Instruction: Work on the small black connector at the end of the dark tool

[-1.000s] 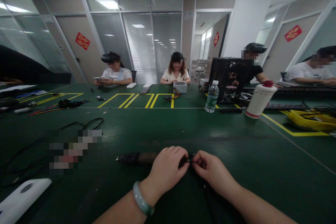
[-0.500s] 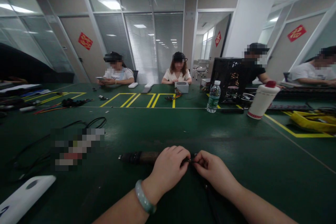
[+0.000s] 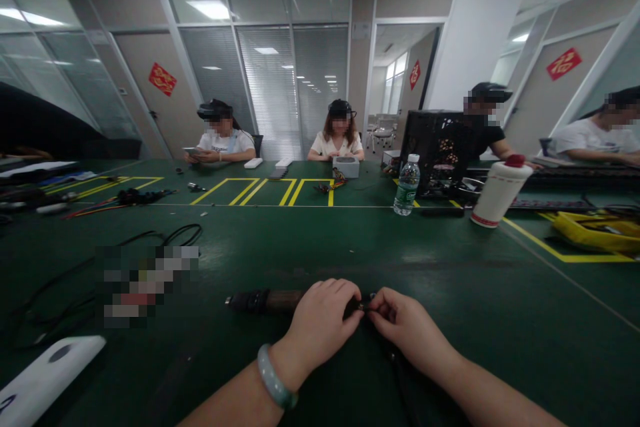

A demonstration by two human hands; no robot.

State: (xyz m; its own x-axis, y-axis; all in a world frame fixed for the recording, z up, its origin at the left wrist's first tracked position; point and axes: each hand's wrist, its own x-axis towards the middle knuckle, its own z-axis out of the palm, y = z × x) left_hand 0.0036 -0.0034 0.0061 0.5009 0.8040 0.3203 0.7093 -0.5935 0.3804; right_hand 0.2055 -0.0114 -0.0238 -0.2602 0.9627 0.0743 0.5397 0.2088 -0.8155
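Note:
A dark electric screwdriver [image 3: 284, 301] lies sideways on the green table, its metal tip pointing left. Wrapped over its rear part, my left hand [image 3: 327, 313] is closed and hides much of the body; a bracelet is on that wrist. My right hand [image 3: 400, 320] is closed in a pinch at the tool's right end, close to the left thumb. Between the fingertips a small metallic bit shows, too small to make out. A black cable [image 3: 395, 363] runs from below the right fingers toward the near table edge.
To the left are a black cord [image 3: 185, 235], a blurred-out item and a white device [image 3: 55, 377]. Farther off stand a water bottle [image 3: 407, 185], a white tumbler [image 3: 501, 192], a black computer case [image 3: 433, 153] and a yellow tray [image 3: 597, 233]. Several people sit across the table.

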